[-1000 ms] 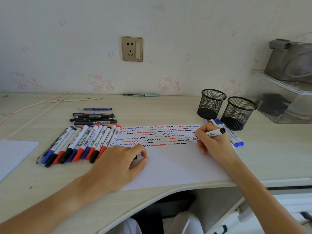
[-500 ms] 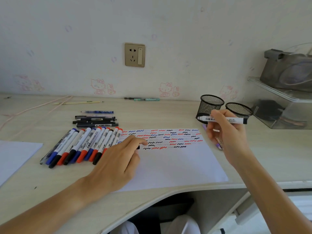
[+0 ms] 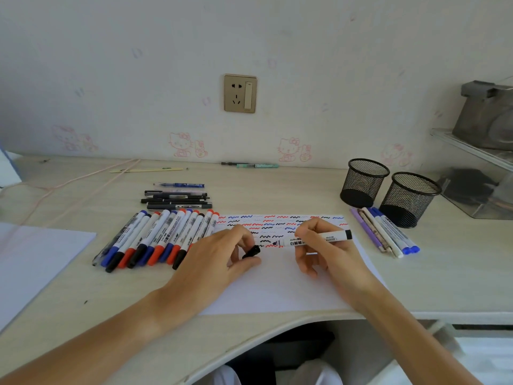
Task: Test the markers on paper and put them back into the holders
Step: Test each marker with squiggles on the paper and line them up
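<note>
Two bare hands over one white sheet of paper [image 3: 280, 284] on a pale wood-grain desk [image 3: 444, 273]. Right hand [image 3: 324, 254] curled round one uncapped black marker [image 3: 313, 240], white plastic barrel lying nearly level just above the sheet, black tip pointing left, black end plug to the right. Left hand [image 3: 219, 259] pinching one small black cap [image 3: 251, 251] between thumb and bent fingers, cap mouth turned toward the marker tip, the two near but apart. Rows of short wavy test strokes [image 3: 277, 222] in red, blue and black across the far strip of the paper. Left of the sheet, one fanned row of about a dozen whiteboard markers [image 3: 158, 240], white barrels touching side by side, caps blue, red and black toward the near edge; exact count hard to tell. Behind that row, roughly five slim dark pens [image 3: 176, 200] stacked parallel, with one blue pen [image 3: 180, 185] farther back. Right of the sheet, two round black wire-mesh holders [image 3: 363, 182], touching or nearly so, with nothing showing through the mesh; in front of them about five thin pens [image 3: 385, 232], two lilac, the rest white with blue caps. One more white sheet [image 3: 36, 254] at the left edge.
</note>
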